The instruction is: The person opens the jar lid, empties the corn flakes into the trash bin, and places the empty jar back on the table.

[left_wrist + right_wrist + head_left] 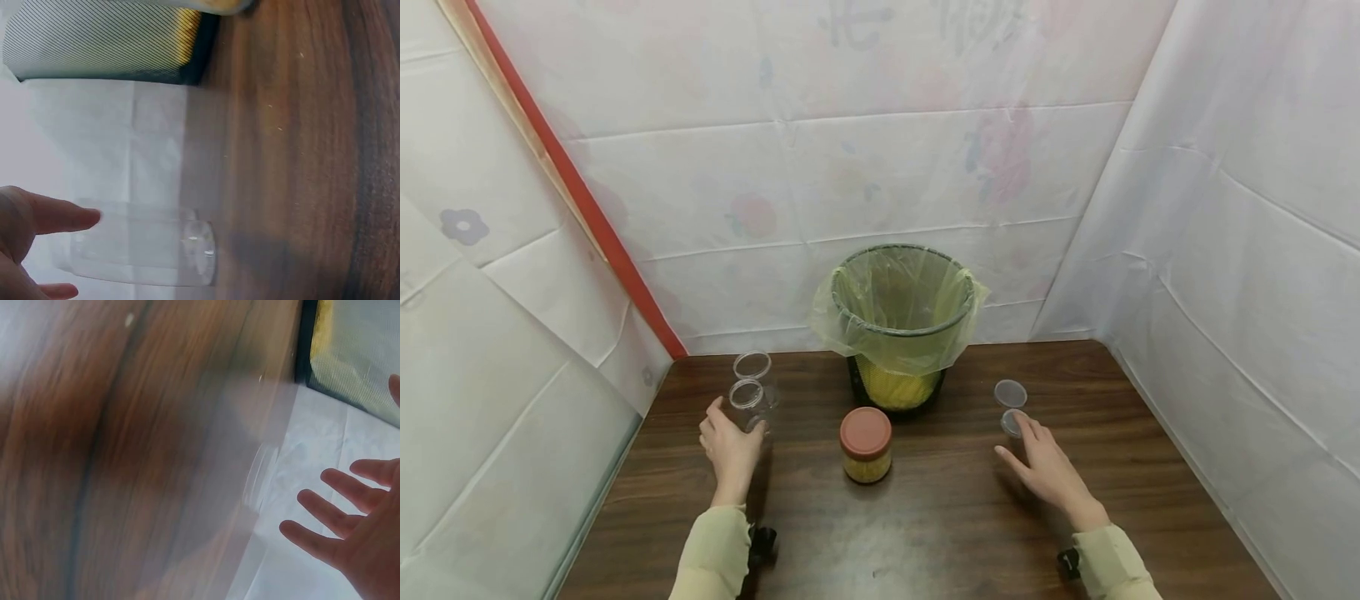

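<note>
Two clear plastic jars, the nearer [747, 393] in front of the farther [752, 364], stand lidless at the back left of the table. My left hand [730, 446] is at the nearer jar, thumb and fingers spread apart around its near side. In the left wrist view, the thumb and a finger overlap the jar's [147, 256] upper part. At the right lie two round clear lids, one farther back [1011, 393] and one nearer [1009, 423]. Above the nearer lid, my right hand [1048, 475] reaches with loosely extended fingers, partly covering it; the right wrist view shows the fingers spread with nothing between them.
A jar with a reddish-brown lid [866, 433] and yellowish contents stands mid-table. Behind it is a black mesh bin [859, 383] lined with a yellow bag [925, 354]. White patterned sheets [865, 183] enclose the wooden table [925, 533] at the back and sides.
</note>
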`<state>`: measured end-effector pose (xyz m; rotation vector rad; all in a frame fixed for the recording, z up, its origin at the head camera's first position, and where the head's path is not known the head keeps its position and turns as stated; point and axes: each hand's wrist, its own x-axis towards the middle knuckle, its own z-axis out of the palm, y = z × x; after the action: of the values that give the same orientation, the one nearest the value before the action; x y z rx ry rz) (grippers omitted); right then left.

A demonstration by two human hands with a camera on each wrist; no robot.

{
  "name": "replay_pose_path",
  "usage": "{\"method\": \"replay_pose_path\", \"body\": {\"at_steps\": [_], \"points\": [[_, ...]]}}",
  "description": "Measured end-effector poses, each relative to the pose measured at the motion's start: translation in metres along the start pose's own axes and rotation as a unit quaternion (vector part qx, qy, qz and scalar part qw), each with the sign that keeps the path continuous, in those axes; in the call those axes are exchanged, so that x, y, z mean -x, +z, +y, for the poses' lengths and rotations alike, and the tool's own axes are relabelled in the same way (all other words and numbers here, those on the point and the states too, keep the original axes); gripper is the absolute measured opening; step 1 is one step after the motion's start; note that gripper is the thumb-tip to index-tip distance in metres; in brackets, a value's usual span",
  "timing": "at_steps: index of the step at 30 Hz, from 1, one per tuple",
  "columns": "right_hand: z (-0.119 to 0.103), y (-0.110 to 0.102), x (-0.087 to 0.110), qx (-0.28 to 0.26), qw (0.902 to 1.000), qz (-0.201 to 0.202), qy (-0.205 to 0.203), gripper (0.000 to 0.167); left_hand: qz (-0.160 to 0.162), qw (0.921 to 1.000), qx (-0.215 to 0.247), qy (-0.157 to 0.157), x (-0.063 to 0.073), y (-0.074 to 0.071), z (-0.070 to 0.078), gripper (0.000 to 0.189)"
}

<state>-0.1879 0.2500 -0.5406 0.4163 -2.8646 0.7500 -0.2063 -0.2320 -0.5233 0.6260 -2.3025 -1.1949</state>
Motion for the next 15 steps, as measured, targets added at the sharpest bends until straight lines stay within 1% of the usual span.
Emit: {"method": "replay_pose_path", "body": {"at_steps": [2,5,8,10,13,15], "points": [[-0.005,0.002,-0.001,-0.002,0.9999,0.000,-0.010,0.075,0.015,0.9997,0.006,0.017,0.004,-0.004,0.004,0.077],[-0.012,0.006,-0.003,-0.006,0.9997,0.003,-0.022,0.076,0.039,0.9979,0.011,0.050,0.012,-0.008,0.009,0.073],[-0.020,0.008,-0.005,-0.011,0.9993,0.010,-0.036,0.077,0.064,0.9927,0.013,0.101,0.019,-0.010,0.012,0.068],[-0.025,0.010,-0.007,-0.010,0.9988,0.015,-0.044,0.076,0.084,0.9853,0.011,0.148,0.024,-0.010,0.013,0.064],[-0.032,0.013,-0.011,-0.007,0.9980,0.023,-0.059,0.075,0.105,0.9704,0.006,0.218,0.031,-0.010,0.015,0.056],[-0.036,0.015,-0.014,-0.006,0.9974,0.028,-0.067,0.074,0.114,0.9608,0.002,0.253,0.035,-0.010,0.017,0.052]]}}
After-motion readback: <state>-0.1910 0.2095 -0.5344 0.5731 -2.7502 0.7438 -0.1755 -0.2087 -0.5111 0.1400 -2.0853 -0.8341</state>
